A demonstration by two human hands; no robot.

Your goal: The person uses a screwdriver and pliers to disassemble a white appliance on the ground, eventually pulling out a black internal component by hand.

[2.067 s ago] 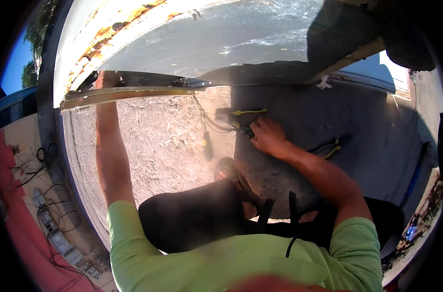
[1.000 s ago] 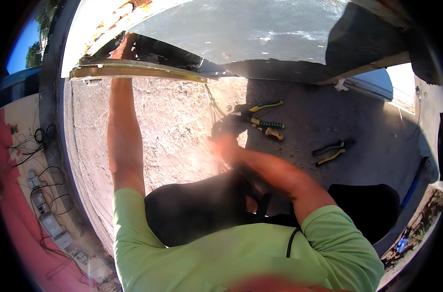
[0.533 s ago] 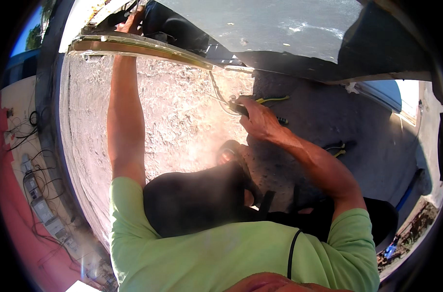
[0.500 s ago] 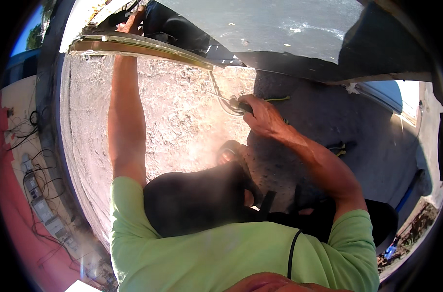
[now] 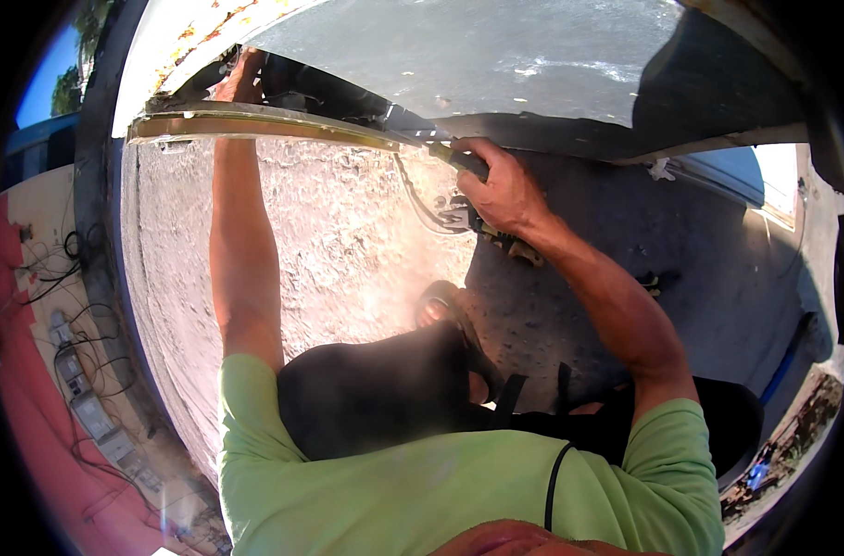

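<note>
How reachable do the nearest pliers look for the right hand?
Probably yes: the pliers lie on the ground close by the right hand, with no barrier visible between. However, that hand grips a dark-handled tool, so it would likely need freeing first.

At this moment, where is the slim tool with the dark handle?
In the head view, the slim tool is gripped in the right hand, above the picture's centre, its handle just right of the metal rail's right end.
</note>
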